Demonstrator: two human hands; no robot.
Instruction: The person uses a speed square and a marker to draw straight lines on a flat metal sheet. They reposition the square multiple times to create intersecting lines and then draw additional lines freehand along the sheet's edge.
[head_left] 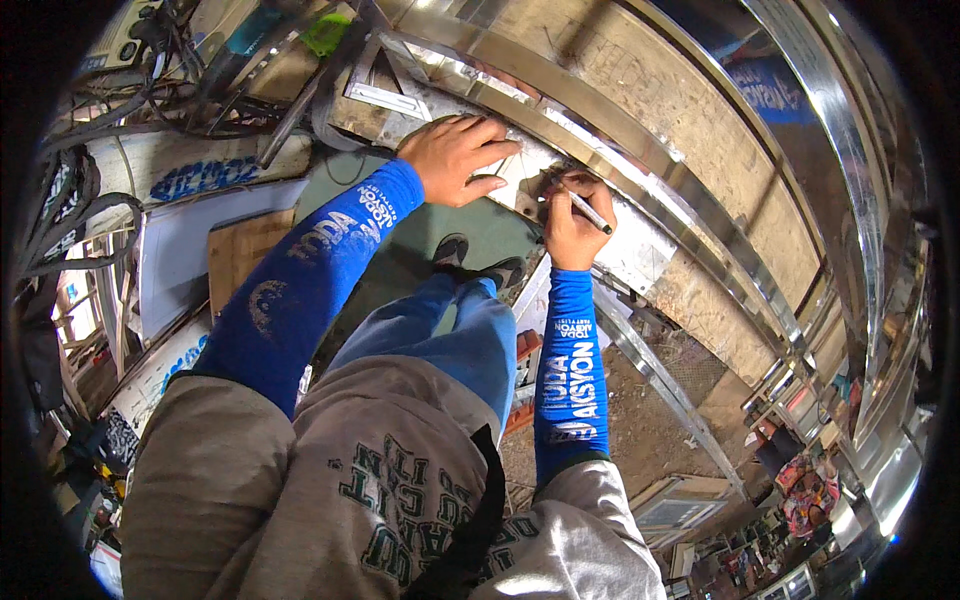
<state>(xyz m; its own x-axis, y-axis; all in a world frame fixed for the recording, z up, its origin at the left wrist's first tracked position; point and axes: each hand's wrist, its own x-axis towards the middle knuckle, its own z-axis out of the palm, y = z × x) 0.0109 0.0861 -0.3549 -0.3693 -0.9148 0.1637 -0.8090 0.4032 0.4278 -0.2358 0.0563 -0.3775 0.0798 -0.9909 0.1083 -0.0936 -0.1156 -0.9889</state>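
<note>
My left hand [455, 162] lies with its fingers stretched out and the thumb apart, on the near edge of a pale, light-coloured work surface [515, 172]. Just to its right, my right hand [575, 225] is closed around a marker pen [590, 213] with a white barrel and a dark end. The pen leans down to the left, and a small dark patch of shadow lies by the fingers. I cannot make out its tip clearly. Beyond both hands, long shiny metal bars [600, 165] run across the bench.
A scuffed wooden board [640, 110] lies beyond the bars. Black cables [90, 205] and tools crowd the left. Below the bench, a metal bar [670, 385] slants over the dirt floor. A framed panel [680, 508] lies at the lower right, near a person in patterned clothing [808, 490].
</note>
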